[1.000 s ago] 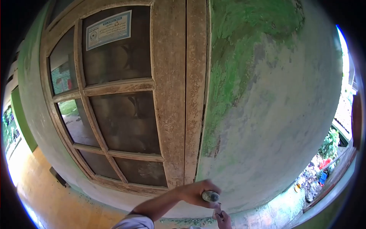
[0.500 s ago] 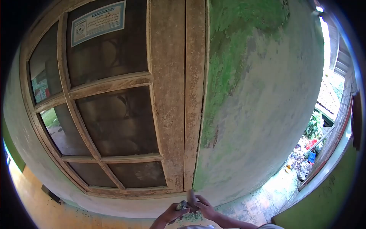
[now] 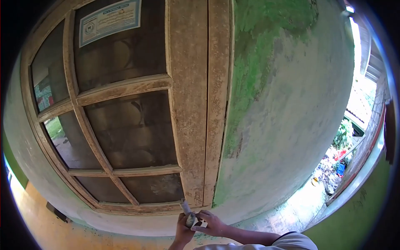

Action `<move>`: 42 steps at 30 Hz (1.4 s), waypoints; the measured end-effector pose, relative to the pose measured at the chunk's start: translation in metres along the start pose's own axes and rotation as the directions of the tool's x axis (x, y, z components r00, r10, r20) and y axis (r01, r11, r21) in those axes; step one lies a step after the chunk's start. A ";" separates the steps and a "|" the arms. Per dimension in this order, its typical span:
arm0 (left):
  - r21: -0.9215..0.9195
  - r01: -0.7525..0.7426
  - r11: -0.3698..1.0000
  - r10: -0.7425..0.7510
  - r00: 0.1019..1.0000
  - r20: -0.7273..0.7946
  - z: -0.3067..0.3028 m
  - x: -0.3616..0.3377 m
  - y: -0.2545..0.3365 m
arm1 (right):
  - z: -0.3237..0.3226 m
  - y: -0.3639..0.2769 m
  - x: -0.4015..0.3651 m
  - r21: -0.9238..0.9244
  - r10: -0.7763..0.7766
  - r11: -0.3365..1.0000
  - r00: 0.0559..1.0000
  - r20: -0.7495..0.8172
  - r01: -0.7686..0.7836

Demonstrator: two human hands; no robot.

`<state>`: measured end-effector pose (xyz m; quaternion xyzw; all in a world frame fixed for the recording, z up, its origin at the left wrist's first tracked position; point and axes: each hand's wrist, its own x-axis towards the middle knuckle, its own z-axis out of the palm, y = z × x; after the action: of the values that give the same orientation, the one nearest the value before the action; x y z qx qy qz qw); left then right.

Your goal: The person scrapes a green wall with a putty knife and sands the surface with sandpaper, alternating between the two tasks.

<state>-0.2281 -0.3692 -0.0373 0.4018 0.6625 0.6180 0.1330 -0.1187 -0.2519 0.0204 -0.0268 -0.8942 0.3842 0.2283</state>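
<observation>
Near the bottom middle, my left hand [image 3: 182, 230] is wrapped round a small pale tool [image 3: 185, 207] that points up toward the lower window frame. A greyish rounded part [image 3: 190, 219] shows between the two hands. My right hand [image 3: 211, 224] is just to the right, its fingers bent toward that part; whether it grips anything is too small to tell. Above the hands stands a worn wooden window frame [image 3: 195, 104] with dark glass panes. Right of it, the wall [image 3: 287, 108] has green paint peeling to grey.
A printed sticker [image 3: 109, 23] is on the upper pane. Flakes lie on the floor [image 3: 125, 241] along the wall's foot. A dark object [image 3: 57, 212] sits at the lower left. Scattered rubbish [image 3: 327, 173] and plants [image 3: 343, 135] show beyond the opening at the right.
The pale tool now points up in my left hand. My right hand has turned inward and moved slightly left. The view has shifted a little, moving the frame rightward.
</observation>
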 end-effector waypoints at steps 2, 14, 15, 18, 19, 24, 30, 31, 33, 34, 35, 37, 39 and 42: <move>0.074 -0.073 0.995 0.070 0.997 0.037 0.007 0.000 0.009 | 0.006 0.002 -0.003 0.160 0.178 0.970 0.983 0.050 -0.183; -0.027 -0.076 0.997 0.069 0.981 -0.180 -0.032 0.012 0.007 | -0.111 -0.003 0.027 0.739 0.121 0.567 0.850 -0.512 0.365; -0.029 -0.075 0.997 0.069 0.984 -0.166 -0.036 0.011 0.006 | -0.142 -0.026 0.036 0.709 0.098 0.528 0.796 -0.598 0.467; -0.117 -0.074 0.990 0.052 0.982 -0.180 -0.041 0.000 0.003 | -0.223 -0.076 0.063 0.530 -0.170 0.441 0.647 -0.743 0.724; -0.093 -0.058 0.994 0.040 0.983 -0.180 -0.041 -0.005 0.003 | -0.247 -0.086 0.070 0.452 -0.287 0.436 0.596 -0.750 0.778; -0.053 -0.026 0.998 0.014 0.974 -0.227 -0.034 -0.026 0.018 | -0.326 -0.129 0.112 0.318 -0.393 0.381 0.464 -0.794 0.868; -0.014 0.021 1.000 -0.024 0.953 -0.301 -0.041 -0.038 0.015 | -0.349 -0.133 0.159 0.371 -0.384 0.307 0.471 -0.795 0.877; 0.040 -0.050 0.998 0.060 0.946 -0.319 -0.045 -0.038 0.004 | -0.347 -0.133 0.164 0.352 -0.350 0.310 0.450 -0.821 0.883; 0.067 -0.075 0.995 0.094 0.931 -0.352 -0.050 -0.039 -0.002 | -0.340 -0.134 0.173 0.339 -0.316 0.311 0.432 -0.845 0.888; 0.070 -0.075 0.995 0.095 0.929 -0.357 -0.049 -0.040 -0.002 | -0.333 -0.135 0.174 0.354 -0.280 0.297 0.435 -0.856 0.887; -0.022 -0.049 0.999 0.037 0.923 -0.383 -0.049 -0.040 -0.002 | -0.327 -0.135 0.174 0.367 -0.245 0.282 0.436 -0.866 0.887; -0.110 -0.037 0.993 -0.012 0.912 -0.409 -0.051 -0.040 -0.004 | -0.324 -0.137 0.161 0.352 -0.312 0.217 0.407 -0.859 0.910; -0.092 -0.028 0.995 -0.010 0.921 -0.391 -0.052 -0.041 -0.008 | -0.327 -0.139 0.161 0.338 -0.385 0.154 0.372 -0.845 0.928; -0.102 -0.025 0.994 -0.012 0.940 -0.340 -0.052 -0.041 -0.020 | -0.324 -0.131 0.170 0.286 -0.398 0.232 0.359 -0.844 0.930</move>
<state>-0.2439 -0.4330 -0.0582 0.2835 0.6408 0.7125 0.0353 -0.1153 -0.0872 0.3727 0.3653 -0.4201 0.5268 0.6423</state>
